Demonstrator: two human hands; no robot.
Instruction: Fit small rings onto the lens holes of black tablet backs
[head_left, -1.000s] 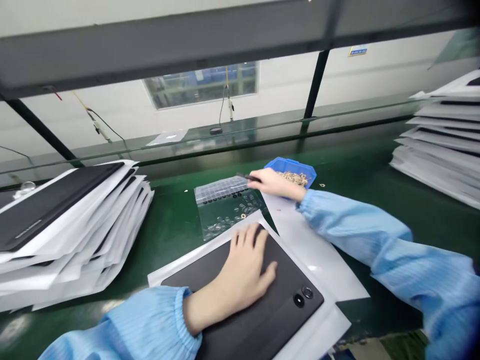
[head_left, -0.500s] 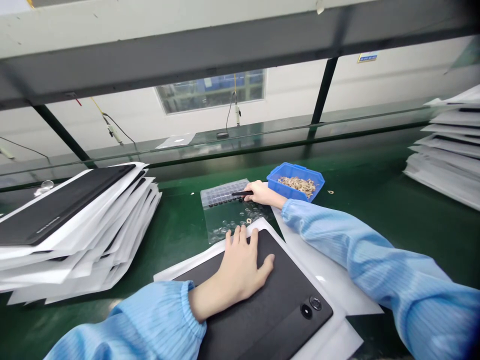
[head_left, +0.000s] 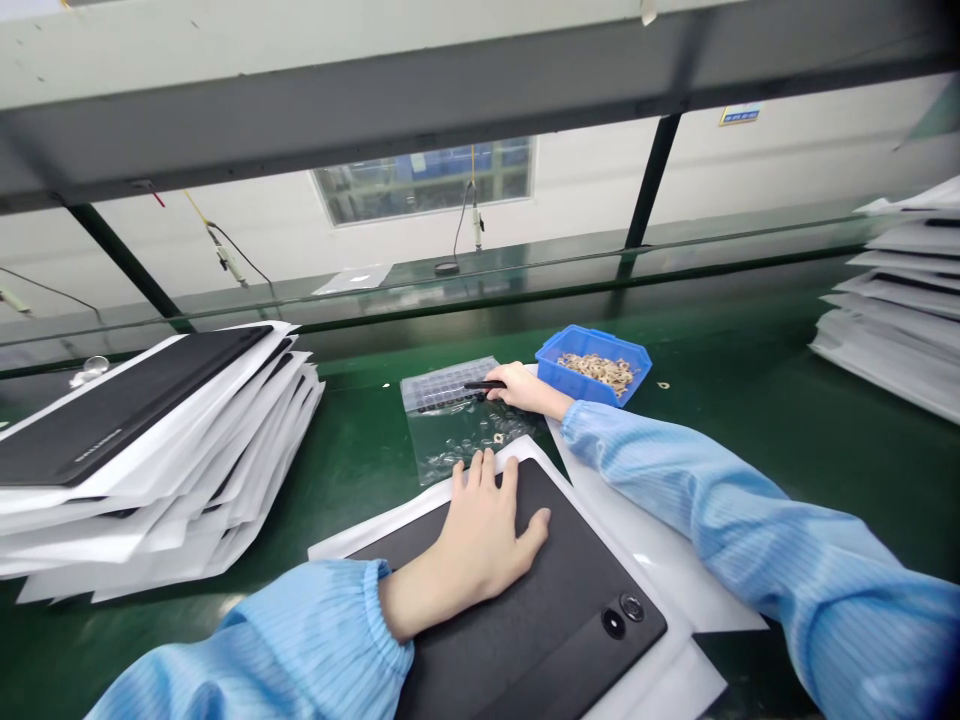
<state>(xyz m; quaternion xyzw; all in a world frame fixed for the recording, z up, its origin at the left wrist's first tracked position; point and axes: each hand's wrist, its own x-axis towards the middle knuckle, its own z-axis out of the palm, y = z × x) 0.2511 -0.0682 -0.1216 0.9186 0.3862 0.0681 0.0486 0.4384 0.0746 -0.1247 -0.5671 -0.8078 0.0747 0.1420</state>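
My left hand (head_left: pixel 480 545) lies with fingers spread on the dark back of a tablet (head_left: pixel 577 560). The tablet rests at an angle on white foam sleeves, its two round camera rings towards the lower right. Farther off, my right hand (head_left: pixel 521 386) grips black tweezers (head_left: pixel 484 385), their tips pointing left over a clear plastic sheet (head_left: pixel 442 383) with rows of small black round parts. Whether the tips touch a part is too small to tell. A clear film (head_left: pixel 457 450) with ring marks and a small pale ring spreads below that sheet.
A blue bin (head_left: pixel 555 372) of small pale pieces stands just beyond my right wrist. To the left rises a stack of white sleeves (head_left: pixel 247 480) with a dark tablet (head_left: pixel 135 400) on top. Another sleeve stack (head_left: pixel 892 320) stands at the right. A shelf beam (head_left: pixel 450 90) crosses overhead.
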